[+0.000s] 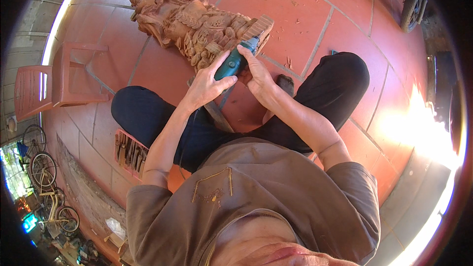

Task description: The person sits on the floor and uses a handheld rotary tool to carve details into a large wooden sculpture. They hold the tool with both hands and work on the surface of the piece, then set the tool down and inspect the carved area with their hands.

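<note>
A teal handheld power grinder (229, 66) with a grey nose sits between my two hands, in front of my crossed legs. My left hand (211, 86) is closed on its body from the left, thumb across the near end. My right hand (255, 73) grips it from the right, thumb up by the nose. The nose points at the base of a carved wooden statue (192, 24), which lies on its side with its base to the right. Whether the tip touches the wood I cannot tell, as the contact point is too small to make out.
Red floor tiles (290, 22) bear wood shavings (288, 62) right of the statue. A red basket of chisels (130, 152) stands by my left knee. Further left are a reddish plastic chair (69, 76) and several bicycles (43, 170). A wheel (411, 12) shows at the far right.
</note>
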Tool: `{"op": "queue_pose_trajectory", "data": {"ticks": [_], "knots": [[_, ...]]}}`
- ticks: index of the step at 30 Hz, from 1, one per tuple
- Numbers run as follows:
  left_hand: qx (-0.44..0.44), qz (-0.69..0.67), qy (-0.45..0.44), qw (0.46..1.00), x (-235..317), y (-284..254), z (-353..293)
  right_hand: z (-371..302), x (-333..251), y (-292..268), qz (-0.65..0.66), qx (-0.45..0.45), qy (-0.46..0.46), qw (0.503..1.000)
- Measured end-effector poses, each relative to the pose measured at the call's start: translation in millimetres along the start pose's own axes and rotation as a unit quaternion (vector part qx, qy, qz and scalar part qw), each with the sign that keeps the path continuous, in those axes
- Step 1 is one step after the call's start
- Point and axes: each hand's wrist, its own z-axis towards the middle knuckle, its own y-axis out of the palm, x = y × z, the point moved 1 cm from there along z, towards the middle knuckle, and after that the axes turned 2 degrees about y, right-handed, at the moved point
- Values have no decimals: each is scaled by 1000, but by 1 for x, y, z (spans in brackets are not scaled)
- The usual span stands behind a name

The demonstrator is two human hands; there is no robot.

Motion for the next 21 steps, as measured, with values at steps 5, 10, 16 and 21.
{"op": "queue_pose_trajectory", "data": {"ticks": [5,10,16,21], "knots": [[0,-11,-14,1000,1,-1,0,1,0,3,10,-2,-9,1000],[-3,-31,-51,998,6,-2,-1,3,0,3,-3,5,-4,1000],[11,-21,-37,999,1,-2,-1,0,-2,8,-2,-13,-3,1000],[23,-8,-27,999,-2,-2,-1,-1,-2,10,-9,-7,-3,1000]]}}
